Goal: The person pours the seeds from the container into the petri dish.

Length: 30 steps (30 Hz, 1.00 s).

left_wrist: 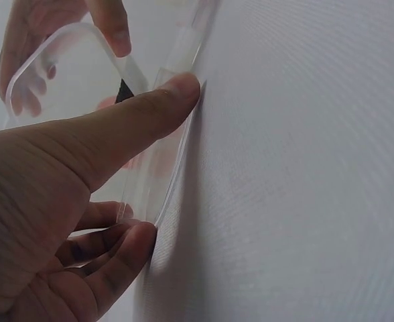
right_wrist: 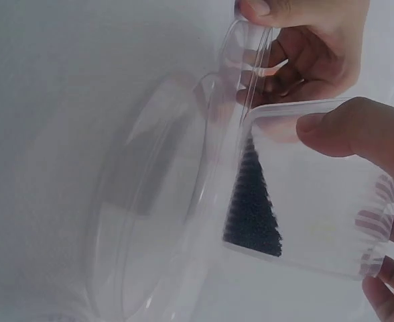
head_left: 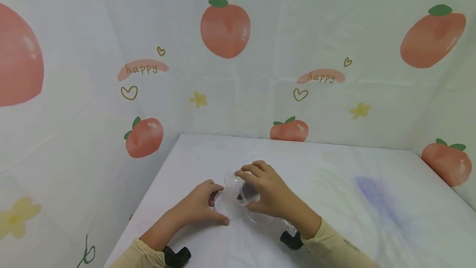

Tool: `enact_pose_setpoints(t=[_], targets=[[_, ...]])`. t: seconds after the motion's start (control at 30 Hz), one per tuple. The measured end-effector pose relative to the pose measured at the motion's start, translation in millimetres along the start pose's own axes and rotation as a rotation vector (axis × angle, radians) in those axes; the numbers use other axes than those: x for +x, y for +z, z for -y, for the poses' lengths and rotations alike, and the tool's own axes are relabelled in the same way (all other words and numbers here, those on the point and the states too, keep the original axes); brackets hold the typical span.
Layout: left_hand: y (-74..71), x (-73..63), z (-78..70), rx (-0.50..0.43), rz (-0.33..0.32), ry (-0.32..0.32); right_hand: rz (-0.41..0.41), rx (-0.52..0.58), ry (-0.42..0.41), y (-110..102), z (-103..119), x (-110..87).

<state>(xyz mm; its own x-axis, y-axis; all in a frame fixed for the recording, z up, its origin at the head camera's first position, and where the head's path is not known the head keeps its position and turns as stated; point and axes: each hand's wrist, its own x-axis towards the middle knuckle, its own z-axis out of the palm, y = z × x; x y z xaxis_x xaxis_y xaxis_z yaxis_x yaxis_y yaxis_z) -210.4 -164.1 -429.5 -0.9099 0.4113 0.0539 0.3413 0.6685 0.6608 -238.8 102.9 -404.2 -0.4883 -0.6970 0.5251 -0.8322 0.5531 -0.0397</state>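
Observation:
In the head view my right hand [head_left: 273, 195] holds a clear plastic container [right_wrist: 324, 194] between thumb and fingers. The container is tilted, and fine black grains [right_wrist: 252, 211] are heaped in its lower corner; their kind cannot be told. Beneath it on the table lies a clear plastic tray [head_left: 227, 208] with rounded lobes; whether these are one piece or separate dishes is hard to see. My left hand [head_left: 198, 206] grips the tray's near-left lobe, thumb [left_wrist: 177, 90] at one side and fingers at the other. The container's low edge is right by the tray; contact cannot be told.
A white cloth covers the table [head_left: 334, 168], with a faint purple stain [head_left: 375, 191] on the right. Behind it hangs a white backdrop [head_left: 260, 86] printed with peaches. A black device [head_left: 291, 240] is on the right wrist, another black device [head_left: 177, 256] on the left.

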Motion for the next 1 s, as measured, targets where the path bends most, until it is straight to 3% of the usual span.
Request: enact_pose_setpoints(t=[1.0], targets=[[1.7, 1.8, 0.4, 0.001, 0.0, -0.03, 0.033, -0.059, -0.001, 0.7, 10.0, 1.5]])
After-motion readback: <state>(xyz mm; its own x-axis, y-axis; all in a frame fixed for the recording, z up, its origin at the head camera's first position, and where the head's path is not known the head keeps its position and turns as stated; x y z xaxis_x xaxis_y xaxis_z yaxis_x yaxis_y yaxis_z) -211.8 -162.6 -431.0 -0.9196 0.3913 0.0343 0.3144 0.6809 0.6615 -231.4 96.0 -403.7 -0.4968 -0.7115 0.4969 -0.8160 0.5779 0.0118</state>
